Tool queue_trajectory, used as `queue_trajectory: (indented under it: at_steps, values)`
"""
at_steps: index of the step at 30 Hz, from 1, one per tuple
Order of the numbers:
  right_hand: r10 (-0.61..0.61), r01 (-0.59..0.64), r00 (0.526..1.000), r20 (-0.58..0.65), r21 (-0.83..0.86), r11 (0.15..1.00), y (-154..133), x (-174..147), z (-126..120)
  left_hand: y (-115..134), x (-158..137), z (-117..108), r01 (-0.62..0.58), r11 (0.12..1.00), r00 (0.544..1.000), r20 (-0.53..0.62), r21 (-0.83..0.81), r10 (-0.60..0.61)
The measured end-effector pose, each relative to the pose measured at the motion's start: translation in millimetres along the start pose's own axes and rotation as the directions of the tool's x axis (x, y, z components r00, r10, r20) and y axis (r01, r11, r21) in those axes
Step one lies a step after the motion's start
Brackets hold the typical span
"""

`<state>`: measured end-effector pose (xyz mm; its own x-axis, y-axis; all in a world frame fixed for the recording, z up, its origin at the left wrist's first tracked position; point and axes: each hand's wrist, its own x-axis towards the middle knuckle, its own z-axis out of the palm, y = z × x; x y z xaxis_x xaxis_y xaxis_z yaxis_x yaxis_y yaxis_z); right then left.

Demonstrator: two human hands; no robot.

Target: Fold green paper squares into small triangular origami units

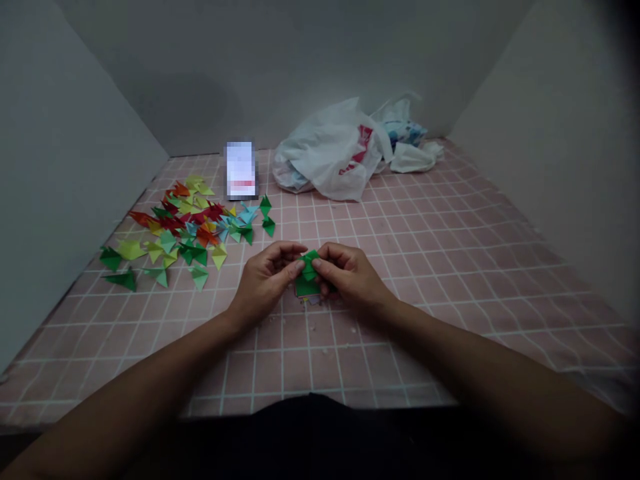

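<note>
Between my hands is a small folded piece of green origami paper [311,259]. My left hand [270,277] pinches its left side with thumb and fingers. On the right side, my right hand [347,273] grips it the same way, thumb on top. Just beneath lies a small stack of square paper [307,288] with a green sheet uppermost and other colours showing at its lower edge. My fingers hide part of both the folded piece and the stack.
Many folded paper cranes [193,227] in green, yellow, red, orange and blue spread over the left of the pink checked cloth [425,267]. Behind them a lit phone [241,170] stands upright. A white plastic bag [335,150] and smaller bags sit at the back wall.
</note>
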<state>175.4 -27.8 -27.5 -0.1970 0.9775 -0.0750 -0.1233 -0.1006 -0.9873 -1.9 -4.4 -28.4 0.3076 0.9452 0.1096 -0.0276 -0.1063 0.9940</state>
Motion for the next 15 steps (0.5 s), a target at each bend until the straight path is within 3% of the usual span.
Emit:
queue_trajectory:
  at_steps: [7, 15]
  values:
    - [0.025, -0.024, 0.999, 0.039, -0.032, 0.999, -2.3, 1.0, -2.3, 2.7, 2.1, -4.4, -0.018, 0.995, 1.000, 0.023, 0.103, 0.015]
    - [0.060, -0.058, 0.992, 0.109, -0.020, 0.998, -2.1, 2.0, -3.3, 6.0, 3.3, -2.2, -0.060, 0.994, 0.998, 0.005, 0.094, 0.060]
